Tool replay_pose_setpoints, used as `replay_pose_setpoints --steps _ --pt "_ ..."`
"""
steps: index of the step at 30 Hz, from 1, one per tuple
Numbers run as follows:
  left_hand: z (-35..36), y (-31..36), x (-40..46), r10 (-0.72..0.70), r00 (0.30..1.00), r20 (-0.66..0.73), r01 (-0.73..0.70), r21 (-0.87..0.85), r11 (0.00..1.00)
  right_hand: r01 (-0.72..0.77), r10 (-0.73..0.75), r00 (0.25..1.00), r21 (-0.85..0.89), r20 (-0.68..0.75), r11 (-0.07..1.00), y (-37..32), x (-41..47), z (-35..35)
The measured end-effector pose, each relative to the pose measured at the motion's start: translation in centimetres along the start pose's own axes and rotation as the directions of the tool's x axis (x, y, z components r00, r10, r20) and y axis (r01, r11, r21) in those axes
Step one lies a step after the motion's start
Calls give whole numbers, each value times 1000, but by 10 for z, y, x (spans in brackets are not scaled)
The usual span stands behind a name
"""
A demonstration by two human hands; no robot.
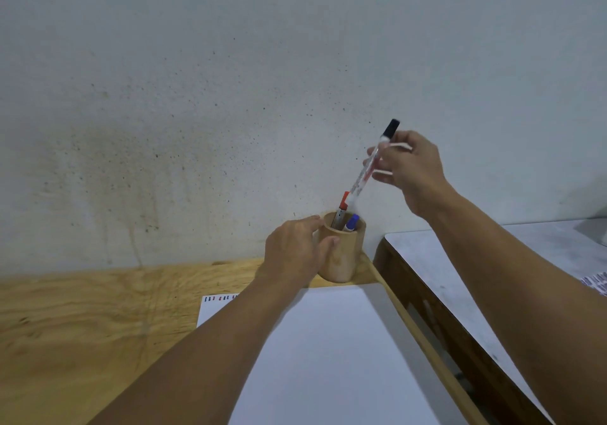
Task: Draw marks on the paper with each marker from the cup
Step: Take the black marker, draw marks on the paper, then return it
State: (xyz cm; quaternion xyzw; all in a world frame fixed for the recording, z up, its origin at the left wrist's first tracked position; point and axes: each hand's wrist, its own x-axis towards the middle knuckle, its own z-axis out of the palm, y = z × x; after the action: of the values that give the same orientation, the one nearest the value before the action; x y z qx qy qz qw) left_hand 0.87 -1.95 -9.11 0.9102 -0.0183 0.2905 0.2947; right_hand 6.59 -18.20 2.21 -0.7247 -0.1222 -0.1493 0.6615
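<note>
Our left hand (295, 247) wraps its fingers around the wooden cup (343, 250). Our right hand (410, 171) pinches a black-capped marker (371, 165), its lower end just above the cup. The paper (328, 342) lies below our left wrist.

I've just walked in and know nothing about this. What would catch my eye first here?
Probably the right hand, raised before the speckled wall, holding a black-capped marker tilted over a wooden cup. The left hand grips that cup, where a red-capped marker and a blue-capped marker stand. Nearer lies white paper with small coloured marks along its far edge.
</note>
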Motion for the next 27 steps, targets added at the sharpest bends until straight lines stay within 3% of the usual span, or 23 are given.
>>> replay_pose_setpoints --steps 3,6,8,10,12,16,22,27 --pt "-5 2 0 -44 994 104 51 -73 996 97 -93 993 -52 68 994 -25 -13 -1" --pt "-20 3 0 -128 979 158 172 -302 938 169 -119 969 -230 219 958 -34 -32 3" --pt "-39 2 -1 -198 966 165 256 -527 810 181 -65 943 -338 327 924 -33 -42 7" --pt "-61 -3 -3 -234 943 238 331 -742 583 175 36 906 -450 422 876 -30 -50 13" --pt "-80 -13 -6 -187 937 295 348 -833 430 175 128 856 -515 500 839 -27 -59 22" --pt "-98 -31 -22 -127 954 273 299 -808 507 173 216 775 -527 595 832 -19 -79 46" --pt "-111 -55 -44 -228 953 197 299 -718 629 108 203 725 -399 659 910 -3 -103 74" --pt "-122 -67 -49 -286 931 227 363 -650 667 317 81 725 -436 683 842 7 -116 94"
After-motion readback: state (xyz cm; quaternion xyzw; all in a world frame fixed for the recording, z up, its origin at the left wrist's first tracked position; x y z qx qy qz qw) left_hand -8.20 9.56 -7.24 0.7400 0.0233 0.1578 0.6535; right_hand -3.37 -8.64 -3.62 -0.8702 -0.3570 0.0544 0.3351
